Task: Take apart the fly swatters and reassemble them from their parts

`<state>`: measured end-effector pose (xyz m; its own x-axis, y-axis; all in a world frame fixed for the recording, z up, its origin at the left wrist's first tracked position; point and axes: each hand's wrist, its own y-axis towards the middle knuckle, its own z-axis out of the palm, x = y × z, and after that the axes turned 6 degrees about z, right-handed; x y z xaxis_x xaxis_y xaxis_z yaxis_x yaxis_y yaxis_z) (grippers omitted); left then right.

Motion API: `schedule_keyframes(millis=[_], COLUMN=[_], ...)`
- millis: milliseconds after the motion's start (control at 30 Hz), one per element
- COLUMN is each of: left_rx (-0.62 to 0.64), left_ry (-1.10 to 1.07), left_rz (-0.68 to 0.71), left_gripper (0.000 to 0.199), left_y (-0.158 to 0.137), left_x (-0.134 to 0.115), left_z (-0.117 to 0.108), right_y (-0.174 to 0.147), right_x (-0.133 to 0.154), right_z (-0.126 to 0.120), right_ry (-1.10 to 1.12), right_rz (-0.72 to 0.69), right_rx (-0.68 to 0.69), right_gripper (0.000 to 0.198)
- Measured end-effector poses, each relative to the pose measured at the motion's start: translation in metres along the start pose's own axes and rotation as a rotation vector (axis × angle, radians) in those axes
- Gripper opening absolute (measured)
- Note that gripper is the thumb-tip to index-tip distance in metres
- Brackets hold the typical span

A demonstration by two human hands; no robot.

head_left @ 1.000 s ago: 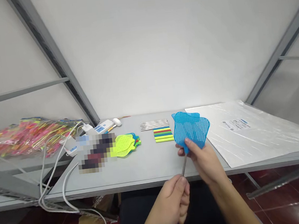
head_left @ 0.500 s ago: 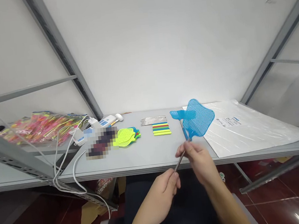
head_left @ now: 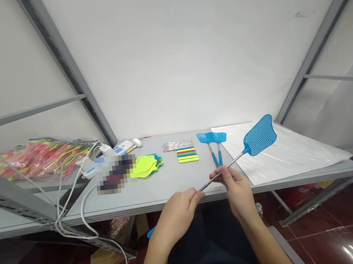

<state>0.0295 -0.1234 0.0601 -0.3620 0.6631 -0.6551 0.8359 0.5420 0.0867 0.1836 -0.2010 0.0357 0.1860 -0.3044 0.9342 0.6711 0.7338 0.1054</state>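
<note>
Between my two hands is a fly swatter with a blue perforated head (head_left: 260,135) and a thin metal rod. My left hand (head_left: 180,213) is closed around its lower end; a blue handle tip (head_left: 151,232) shows beyond the wrist. Farther up, my right hand (head_left: 235,188) pinches the rod between thumb and fingers. The head tilts up to the right above the white sheet. Behind my right hand, two blue fly swatters (head_left: 214,147) lie side by side on the table. Left of them are several metal rods (head_left: 178,145) and several coloured handle tubes (head_left: 188,154).
Yellow, blue and green swatter heads (head_left: 147,165) are piled at left beside a blurred patch. A power strip (head_left: 123,148) with white cables (head_left: 58,211) lies behind. Bagged colourful items (head_left: 40,159) rest at far left. A white wrapped sheet (head_left: 292,155) covers the table's right side.
The swatter's head has swung right and lower, and its rod now lies flatter, with more of it showing. Both hands still hold it. The two swatters behind are now in plain sight.
</note>
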Motion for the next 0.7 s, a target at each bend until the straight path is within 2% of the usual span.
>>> schedule_keyframes(millis=[167,233,367,467,533,600,633,667,700], left_rx=[0.060,0.072,0.000,-0.066,-0.104,-0.180,-0.259,-0.380,-0.556], left_ry=[0.131,0.160,0.305,0.394,0.437,0.467,0.473,0.472,0.458], left_rz=[0.005,0.003,-0.036,-0.021,0.027,0.055,0.064,0.075,0.095], left_gripper=[0.043,0.041,0.038,0.036,0.034,0.032,0.029,0.025,0.019], left_y=[-0.008,-0.016,-0.025,-0.023,-0.021,-0.018,-0.017,-0.017,-0.017], left_x=[0.013,0.018,0.019,0.014,0.011,0.012,0.013,0.015,0.017], left_z=[-0.007,-0.007,-0.005,0.000,0.003,0.005,0.007,0.009,0.011], right_y=[0.031,0.040,0.040,0.023,0.009,-0.003,-0.006,-0.007,-0.007], right_x=[0.025,0.035,0.037,0.023,0.012,0.003,0.001,0.000,0.000], right_z=[-0.037,-0.051,-0.055,-0.041,-0.031,-0.025,-0.024,-0.025,-0.027], right_ry=[0.235,0.290,0.308,0.244,0.195,0.163,0.161,0.170,0.191], right_rz=[-0.141,-0.161,-0.109,-0.052,-0.011,0.023,0.029,0.027,0.018], right_rx=[-0.285,-0.319,-0.285,-0.220,-0.126,-0.040,-0.020,-0.018,-0.033], right_gripper=[0.022,0.022,0.024,0.025,0.025,0.025,0.025,0.025,0.024])
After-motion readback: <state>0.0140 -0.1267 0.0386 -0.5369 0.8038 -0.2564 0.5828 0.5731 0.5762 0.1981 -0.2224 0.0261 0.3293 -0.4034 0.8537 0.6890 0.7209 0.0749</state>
